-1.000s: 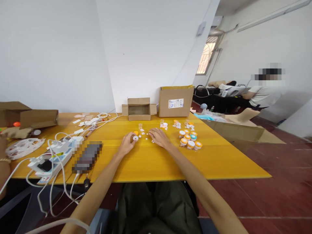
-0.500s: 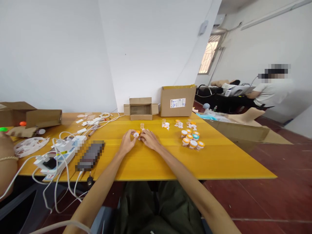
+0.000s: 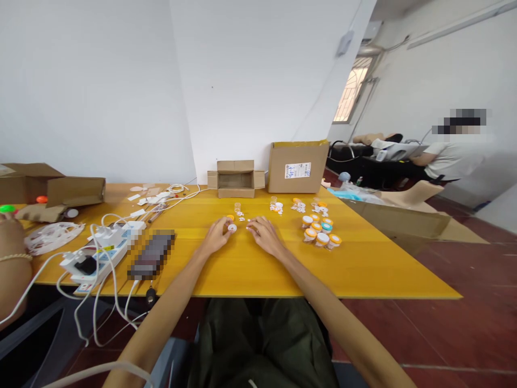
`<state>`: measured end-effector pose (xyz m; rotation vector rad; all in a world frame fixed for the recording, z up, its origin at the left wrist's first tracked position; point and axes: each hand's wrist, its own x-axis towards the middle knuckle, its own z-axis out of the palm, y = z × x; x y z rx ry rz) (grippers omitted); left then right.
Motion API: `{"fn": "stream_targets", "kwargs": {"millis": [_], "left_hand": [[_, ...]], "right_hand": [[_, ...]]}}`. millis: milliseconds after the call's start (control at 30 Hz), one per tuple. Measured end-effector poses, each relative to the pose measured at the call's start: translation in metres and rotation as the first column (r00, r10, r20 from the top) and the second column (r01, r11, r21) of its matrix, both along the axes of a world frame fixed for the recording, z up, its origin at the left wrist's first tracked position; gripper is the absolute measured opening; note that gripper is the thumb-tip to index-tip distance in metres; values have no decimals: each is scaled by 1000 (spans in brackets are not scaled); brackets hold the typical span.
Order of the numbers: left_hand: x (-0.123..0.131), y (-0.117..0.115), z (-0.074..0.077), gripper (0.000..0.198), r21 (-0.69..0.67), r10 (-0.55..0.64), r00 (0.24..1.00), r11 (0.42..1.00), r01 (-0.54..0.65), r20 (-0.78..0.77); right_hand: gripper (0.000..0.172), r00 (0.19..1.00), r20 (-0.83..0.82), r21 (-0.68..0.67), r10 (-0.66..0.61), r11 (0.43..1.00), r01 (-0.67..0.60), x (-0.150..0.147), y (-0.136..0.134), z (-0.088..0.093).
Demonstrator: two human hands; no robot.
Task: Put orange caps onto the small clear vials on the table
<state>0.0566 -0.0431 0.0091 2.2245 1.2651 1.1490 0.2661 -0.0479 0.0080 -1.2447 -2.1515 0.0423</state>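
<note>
My left hand (image 3: 217,236) pinches a small round jar (image 3: 232,228), whose pale mouth faces up and toward me. To its right, apart from the jar, my right hand (image 3: 264,236) has its thumb and fingertips drawn together; whatever they hold is too small to make out. An orange lid (image 3: 230,218) lies just beyond my left fingertips. Behind the hands, a clear jar (image 3: 237,207) stands by a few small white pieces (image 3: 241,218).
Several jars with orange, white and teal lids (image 3: 322,238) stand in a group at right. Small piles of white pieces (image 3: 299,206) lie behind them. Cardboard boxes (image 3: 298,178) line the back. A power strip (image 3: 115,253) with cables and a phone (image 3: 152,255) lie left. Another person's arm (image 3: 14,269) is far left.
My right hand has moved right, away from the jar, leaving a gap. The left hand has tilted the jar and shifted slightly right and nearer. The view has shifted a little.
</note>
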Motion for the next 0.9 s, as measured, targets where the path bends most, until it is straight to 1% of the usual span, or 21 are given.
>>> {"fn": "stream_targets", "kwargs": {"millis": [167, 367, 533, 667, 900], "left_hand": [[-1, 0, -1, 14, -23, -4, 999, 1000, 3, -33], [-2, 2, -2, 11, -45, -15, 998, 999, 12, -65], [-1, 2, -2, 10, -26, -51, 995, 998, 49, -87], [0, 0, -1, 11, -40, -74, 993, 997, 70, -95], [2, -2, 3, 11, -57, -75, 996, 996, 72, -40]], "right_hand": [[21, 1000, 16, 23, -15, 1000, 15, 8, -2, -4], [22, 997, 60, 42, -48, 998, 46, 11, 0, -6], [22, 993, 101, 67, -63, 996, 57, 3, 3, -6], [19, 987, 141, 63, -76, 996, 68, -5, 7, -6], [17, 983, 172, 27, -66, 998, 63, -8, 10, -5]]}}
